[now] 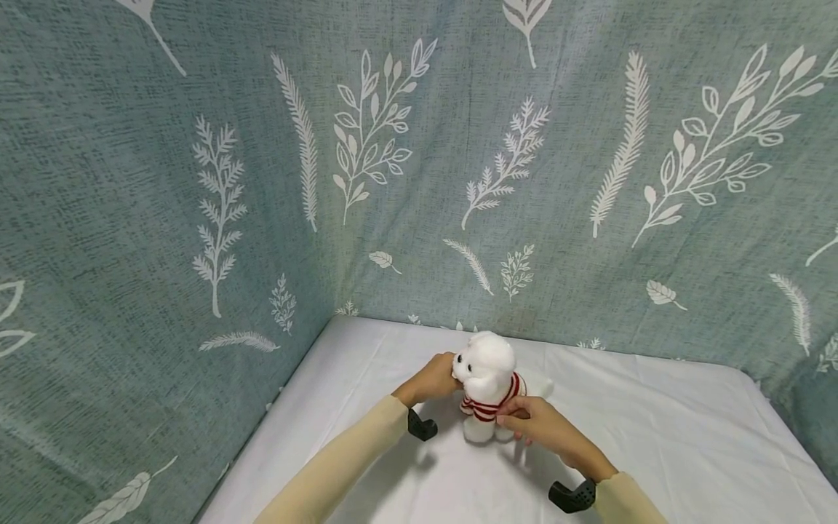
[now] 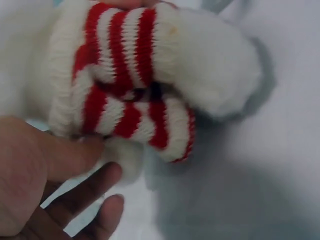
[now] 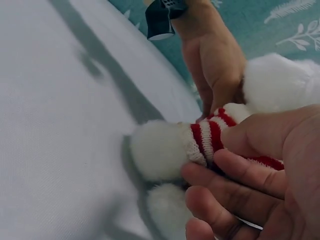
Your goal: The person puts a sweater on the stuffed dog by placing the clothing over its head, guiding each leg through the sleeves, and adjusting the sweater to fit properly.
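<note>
A white plush dog (image 1: pixel 489 364) in a red-and-cream striped knitted sweater (image 1: pixel 486 410) stands upright on the white-covered table, its head turned toward the left. Reaching around its front, my left hand (image 1: pixel 435 378) holds it at the chest; in the left wrist view the thumb (image 2: pixel 75 155) meets the sweater's lower edge and the other fingers are curled. From the near side my right hand (image 1: pixel 546 429) pinches the sweater by a front leg, with the thumb (image 3: pixel 250 135) on the stripes and the fingers bent below. The dog's far side is hidden in the head view.
A white sheet (image 1: pixel 655 437) covers the table. Grey-green curtains (image 1: pixel 419 182) with white leaf prints rise behind the table and along its left side. A black wrist device (image 1: pixel 572 497) sits on my right wrist, another (image 1: pixel 422 426) on the left.
</note>
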The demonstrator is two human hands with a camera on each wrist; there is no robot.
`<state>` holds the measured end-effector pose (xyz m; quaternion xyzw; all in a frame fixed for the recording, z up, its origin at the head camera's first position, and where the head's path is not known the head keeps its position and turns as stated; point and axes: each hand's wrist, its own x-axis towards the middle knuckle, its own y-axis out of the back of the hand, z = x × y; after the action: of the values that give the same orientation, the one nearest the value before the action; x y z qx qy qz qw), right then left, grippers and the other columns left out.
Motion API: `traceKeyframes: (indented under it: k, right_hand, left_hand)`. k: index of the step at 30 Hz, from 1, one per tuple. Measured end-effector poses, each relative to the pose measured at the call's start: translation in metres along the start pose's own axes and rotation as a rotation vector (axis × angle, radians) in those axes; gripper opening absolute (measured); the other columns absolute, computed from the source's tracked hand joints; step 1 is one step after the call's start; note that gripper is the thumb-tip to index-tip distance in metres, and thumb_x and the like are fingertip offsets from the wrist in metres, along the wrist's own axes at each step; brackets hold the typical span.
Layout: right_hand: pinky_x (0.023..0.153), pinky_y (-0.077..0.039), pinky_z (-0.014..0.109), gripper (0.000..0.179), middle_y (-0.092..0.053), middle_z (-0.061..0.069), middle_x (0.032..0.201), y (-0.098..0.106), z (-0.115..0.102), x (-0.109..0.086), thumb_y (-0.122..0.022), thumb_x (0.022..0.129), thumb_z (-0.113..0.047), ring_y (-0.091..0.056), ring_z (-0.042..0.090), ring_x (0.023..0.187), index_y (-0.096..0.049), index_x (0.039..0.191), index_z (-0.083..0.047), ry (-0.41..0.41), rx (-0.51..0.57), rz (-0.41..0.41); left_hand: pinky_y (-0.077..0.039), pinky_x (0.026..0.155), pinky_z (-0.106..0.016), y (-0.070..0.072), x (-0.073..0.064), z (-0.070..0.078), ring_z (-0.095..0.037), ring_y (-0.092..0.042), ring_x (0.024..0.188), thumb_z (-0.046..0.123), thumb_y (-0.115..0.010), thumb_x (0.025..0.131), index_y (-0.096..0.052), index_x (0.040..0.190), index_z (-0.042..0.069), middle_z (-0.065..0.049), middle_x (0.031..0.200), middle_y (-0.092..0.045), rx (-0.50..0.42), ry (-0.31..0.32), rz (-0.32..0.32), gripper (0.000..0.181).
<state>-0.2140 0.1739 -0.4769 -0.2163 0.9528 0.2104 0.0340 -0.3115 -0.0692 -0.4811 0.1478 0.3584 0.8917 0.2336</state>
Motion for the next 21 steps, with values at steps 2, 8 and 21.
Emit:
traceKeyframes:
  k: [2,8,21]
  right_hand:
    - [0.065,-0.052,0.036,0.031,-0.074,0.009,0.106,0.000,0.000,0.001,-0.066,0.102,-0.029,-0.061,0.021,0.078,-0.068,0.114,-0.001,0.005,-0.003,-0.015]
    - [0.065,-0.052,0.037,0.030,-0.075,0.008,0.102,0.006,0.002,0.002,-0.063,0.104,-0.030,-0.060,0.020,0.077,-0.071,0.111,-0.001,0.021,-0.023,-0.055]
    - [0.063,-0.048,0.036,0.026,-0.073,0.005,0.094,0.024,0.002,0.000,-0.063,0.103,-0.030,-0.056,0.020,0.071,-0.070,0.102,-0.005,-0.048,-0.088,0.046]
  left_hand:
    - [-0.042,0.069,-0.031,0.004,-0.001,-0.002,-0.010,-0.049,0.073,-0.001,-0.069,0.092,-0.072,0.096,0.010,0.003,0.086,-0.066,-0.030,0.010,-0.011,0.012]
    - [-0.050,0.075,-0.033,0.030,-0.002,0.001,-0.016,-0.062,0.084,0.009,-0.054,0.105,-0.073,0.111,0.013,0.002,0.099,-0.068,-0.159,0.006,0.048,0.020]
    - [-0.049,0.094,-0.038,0.062,-0.001,0.081,-0.020,-0.051,0.125,0.064,-0.070,0.088,-0.051,0.149,0.031,-0.008,0.143,-0.050,0.349,-0.291,-0.113,0.072]
